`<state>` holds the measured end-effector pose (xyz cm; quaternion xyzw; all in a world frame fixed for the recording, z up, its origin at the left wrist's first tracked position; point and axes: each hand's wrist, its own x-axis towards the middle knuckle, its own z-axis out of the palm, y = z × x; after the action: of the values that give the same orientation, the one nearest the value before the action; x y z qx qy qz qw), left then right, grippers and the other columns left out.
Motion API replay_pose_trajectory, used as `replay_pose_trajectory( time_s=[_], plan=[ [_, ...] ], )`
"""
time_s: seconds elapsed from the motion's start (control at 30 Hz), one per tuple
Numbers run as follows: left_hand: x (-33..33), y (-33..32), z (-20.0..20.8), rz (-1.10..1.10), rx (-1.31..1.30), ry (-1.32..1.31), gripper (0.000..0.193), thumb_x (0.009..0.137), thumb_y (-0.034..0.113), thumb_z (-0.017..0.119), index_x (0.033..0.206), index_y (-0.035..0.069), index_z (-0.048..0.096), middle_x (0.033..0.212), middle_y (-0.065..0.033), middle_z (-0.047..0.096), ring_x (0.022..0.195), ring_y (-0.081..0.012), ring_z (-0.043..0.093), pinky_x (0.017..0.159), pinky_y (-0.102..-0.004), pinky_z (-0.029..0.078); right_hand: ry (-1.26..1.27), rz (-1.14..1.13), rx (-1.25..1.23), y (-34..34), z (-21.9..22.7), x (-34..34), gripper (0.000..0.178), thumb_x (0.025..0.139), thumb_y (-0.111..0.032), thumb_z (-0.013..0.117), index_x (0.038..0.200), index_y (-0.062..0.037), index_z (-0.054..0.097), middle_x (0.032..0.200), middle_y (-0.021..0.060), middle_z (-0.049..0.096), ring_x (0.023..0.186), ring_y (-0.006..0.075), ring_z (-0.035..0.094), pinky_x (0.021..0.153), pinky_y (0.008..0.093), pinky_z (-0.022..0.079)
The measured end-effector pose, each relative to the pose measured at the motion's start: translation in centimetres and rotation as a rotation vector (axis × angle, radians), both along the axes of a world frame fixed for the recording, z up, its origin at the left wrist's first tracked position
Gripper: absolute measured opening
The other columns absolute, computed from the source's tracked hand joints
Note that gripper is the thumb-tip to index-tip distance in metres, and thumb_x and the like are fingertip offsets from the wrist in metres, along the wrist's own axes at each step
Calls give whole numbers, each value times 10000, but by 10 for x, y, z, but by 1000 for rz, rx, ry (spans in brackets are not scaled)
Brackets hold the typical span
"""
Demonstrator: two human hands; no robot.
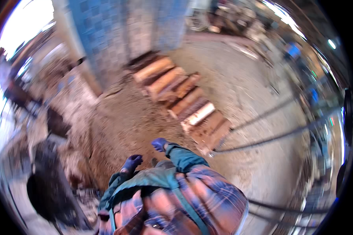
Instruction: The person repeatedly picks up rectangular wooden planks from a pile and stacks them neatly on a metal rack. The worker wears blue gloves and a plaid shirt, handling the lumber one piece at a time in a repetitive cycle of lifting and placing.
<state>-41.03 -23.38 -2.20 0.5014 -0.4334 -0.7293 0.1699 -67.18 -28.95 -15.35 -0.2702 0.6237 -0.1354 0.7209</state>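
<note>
My left hand (132, 162), in a blue-purple glove and a green sleeve, hangs low in front of me. Its fingers are loosely bent and apart, and nothing shows in them. My right hand (159, 144), gloved the same way, is held a little farther forward with the fingers curled in. I see nothing in it either, though motion smears the picture. Both hands are over the dirt floor (119, 125), touching nothing. Ahead and to the right lies a row of reddish-brown split logs (184, 92), side by side, one pale-faced log (199, 114) among them.
A blue and grey brick wall (125, 35) with a pale corner post (78, 51) stands ahead. Dark cables or bars (266, 141) run rightward from the logs. A dark, rounded object (47, 192) is at lower left. Another person (13, 82) stands far left. Blurred clutter (317, 98) lines the right.
</note>
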Motion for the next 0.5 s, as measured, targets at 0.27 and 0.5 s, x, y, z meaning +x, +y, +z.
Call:
replay_pose_trajectory(
  time_s=[0.27, 0.5],
  plan=[
    [131, 91, -71, -115, -217, -744, 323, 863, 318, 572, 970, 22, 643, 858, -122, 664, 742, -209, 640, 626, -333, 508, -85, 443, 168, 32, -14, 45, 327, 882, -329, 565, 1102, -87, 570, 969, 132, 636, 805, 241, 615, 619, 359, 492],
    [170, 224, -94, 658, 304, -613, 418, 881, 394, 522, 889, 4, 672, 785, -112, 680, 683, -210, 661, 621, -352, 531, 126, 498, 255, -17, 22, 69, 506, 918, -396, 471, 1303, -74, 414, 1332, 147, 467, 1149, 285, 504, 959, 409, 416]
  ],
)
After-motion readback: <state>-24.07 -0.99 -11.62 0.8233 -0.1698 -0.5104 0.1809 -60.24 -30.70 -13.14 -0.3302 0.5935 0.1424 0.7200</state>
